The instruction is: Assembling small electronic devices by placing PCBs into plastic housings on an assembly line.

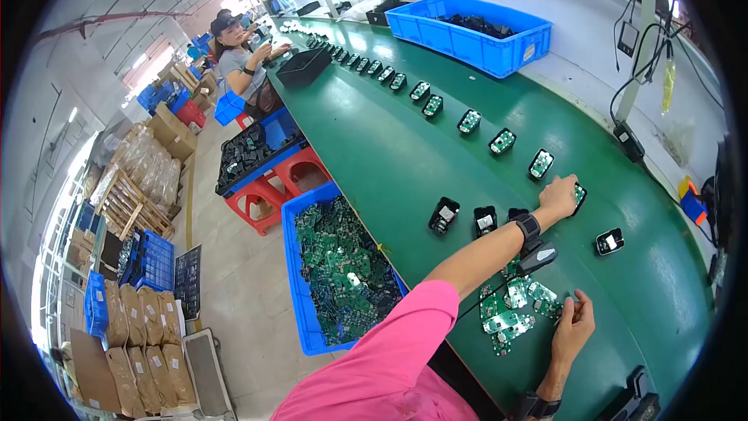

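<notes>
My left hand (pixel 557 196) reaches over the green table, fingers closed on a small black housing with a green circuit board (pixel 579 198) in it, at the near end of a long row of similar housings. My right hand (pixel 573 329) rests lower on the table, fingers slightly curled and apart with nothing visible in them. Beside its fingertips lies a loose pile of green circuit boards (pixel 506 322). Black housings with white labels, one (pixel 444 216) to the left and another (pixel 609 242) to the right, lie around my left forearm. That forearm partly covers a further housing.
Along the table's left side stands a blue bin full of circuit boards (pixel 287 265). A blue bin with black parts (pixel 467 35) sits on the far side. Another person (pixel 245 70) works at the far left, next to a black tray (pixel 304 68). A cable hangs at the right.
</notes>
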Motion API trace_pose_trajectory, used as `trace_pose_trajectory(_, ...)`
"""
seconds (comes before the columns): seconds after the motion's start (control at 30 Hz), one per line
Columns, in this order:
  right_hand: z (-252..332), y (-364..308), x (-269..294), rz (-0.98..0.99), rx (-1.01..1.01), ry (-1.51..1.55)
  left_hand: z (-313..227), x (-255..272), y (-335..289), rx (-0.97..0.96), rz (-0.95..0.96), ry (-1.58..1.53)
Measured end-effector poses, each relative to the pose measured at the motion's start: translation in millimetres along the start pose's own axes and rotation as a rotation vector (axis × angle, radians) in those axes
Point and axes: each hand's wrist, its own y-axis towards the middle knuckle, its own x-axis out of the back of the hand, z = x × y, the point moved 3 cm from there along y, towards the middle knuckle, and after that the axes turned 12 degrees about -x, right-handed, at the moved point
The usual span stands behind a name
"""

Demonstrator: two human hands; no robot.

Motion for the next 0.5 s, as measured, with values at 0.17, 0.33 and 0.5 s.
trace_pose_trajectory(0.17,2.0,6.2,7.5,0.005,0.011,-0.069,-13.1,2.7,2.9,-0.057,-0.069,0.108)
trace_pose_trajectory(0.33,-1.2,4.8,10.7,-0.02,0.025,-0.061,-54.0,34.9,-21.6,-0.165,-0.043,0.136)
trace_pose_trajectory(0.5,0.6,2.0,19.2,-0.04,0.017,-0.047,-81.2,157.6,-111.0,-0.131,-0.02,-0.565)
